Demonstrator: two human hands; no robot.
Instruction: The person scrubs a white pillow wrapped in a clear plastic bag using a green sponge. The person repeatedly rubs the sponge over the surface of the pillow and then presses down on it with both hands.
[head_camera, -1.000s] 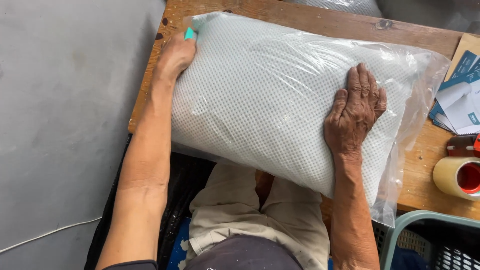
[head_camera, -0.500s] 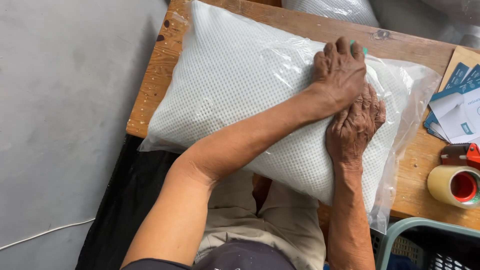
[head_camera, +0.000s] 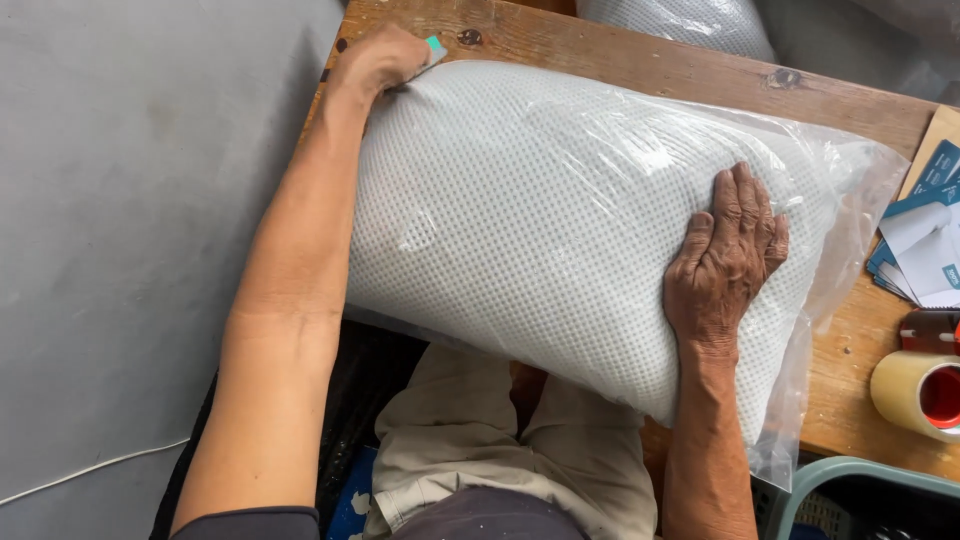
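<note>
A white mesh-textured pillow (head_camera: 540, 220) inside a clear plastic bag lies across a wooden table (head_camera: 640, 65), its near edge hanging over my lap. My left hand (head_camera: 385, 60) grips the pillow's far left corner, with a small teal tag showing beside the fingers. My right hand (head_camera: 725, 262) lies flat, fingers spread, pressing down on the pillow's right part. The bag's loose end (head_camera: 860, 190) sticks out past the pillow at the right.
A roll of tan packing tape (head_camera: 920, 392) and a red tape dispenser (head_camera: 930, 330) sit at the table's right edge, blue and white paper leaflets (head_camera: 925, 240) behind them. Another bagged pillow (head_camera: 680, 22) lies at the back. A green-rimmed basket (head_camera: 860, 495) stands lower right; grey floor left.
My left hand left its place over the right hand and went back to the pillow's far left corner. The pillow shifted slightly; the right hand stayed pressed on it.
</note>
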